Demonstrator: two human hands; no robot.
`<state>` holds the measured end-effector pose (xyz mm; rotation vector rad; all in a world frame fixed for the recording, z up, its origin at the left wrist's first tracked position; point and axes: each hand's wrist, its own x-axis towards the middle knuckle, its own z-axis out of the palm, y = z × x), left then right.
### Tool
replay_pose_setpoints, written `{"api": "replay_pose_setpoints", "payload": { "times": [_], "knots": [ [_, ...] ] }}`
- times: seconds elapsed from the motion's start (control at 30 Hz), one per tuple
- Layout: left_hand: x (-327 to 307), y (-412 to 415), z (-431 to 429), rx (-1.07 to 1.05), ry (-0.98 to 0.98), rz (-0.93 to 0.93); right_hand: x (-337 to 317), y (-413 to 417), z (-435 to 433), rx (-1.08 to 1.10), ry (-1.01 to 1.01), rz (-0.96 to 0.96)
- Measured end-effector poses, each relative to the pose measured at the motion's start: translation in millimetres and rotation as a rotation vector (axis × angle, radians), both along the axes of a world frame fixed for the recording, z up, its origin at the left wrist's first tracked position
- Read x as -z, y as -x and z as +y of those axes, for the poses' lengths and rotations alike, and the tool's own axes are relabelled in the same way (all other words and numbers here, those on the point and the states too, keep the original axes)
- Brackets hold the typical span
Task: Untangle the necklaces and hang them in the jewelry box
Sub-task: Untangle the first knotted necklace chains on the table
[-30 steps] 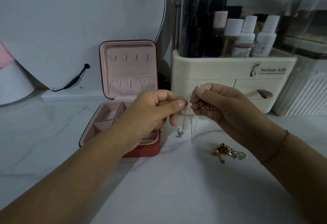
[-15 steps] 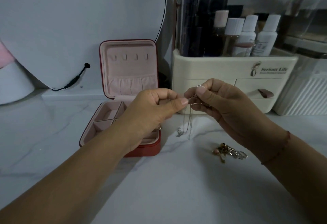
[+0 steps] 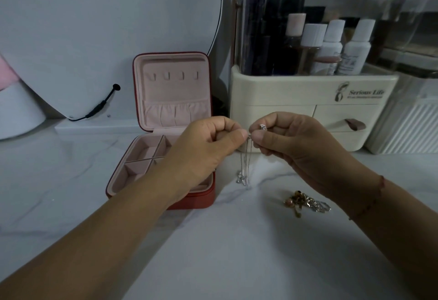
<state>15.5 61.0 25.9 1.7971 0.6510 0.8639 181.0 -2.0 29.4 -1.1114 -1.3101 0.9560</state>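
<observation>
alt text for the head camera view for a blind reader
A left hand and right hand pinch a thin silver necklace, its chain dangling toward a marble tabletop. An open red jewelry box, lid hooks empty, sits behind the left hand; a tangled jewelry pile lies by the right wrist.

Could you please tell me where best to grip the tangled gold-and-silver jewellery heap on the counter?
Probably pinch the tangled gold-and-silver jewellery heap at its bunched gold middle, from above: it lies low on the white marble counter, so sideways fingers would push it.
</observation>
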Motion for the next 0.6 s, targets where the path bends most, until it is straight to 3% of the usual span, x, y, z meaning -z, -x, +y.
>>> {"api": "replay_pose_setpoints", "payload": {
  "times": [0.27,0.5,0.6],
  "knots": [
    [-0.3,-1.2,-1.5,0.022,-0.027,0.032,0.0,-2.6,0.5,0.021,-0.017,-0.014],
    [-5.3,0.8,-3.8,0.088,0.169,-0.033,1.0,-0.6,1.9,0.047,0.013,-0.062],
    [-2.4,0.0,-3.0,0.038,0.086,0.045,0.1,-1.5,0.7,0.036,0.032,-0.002]
  ]
}}
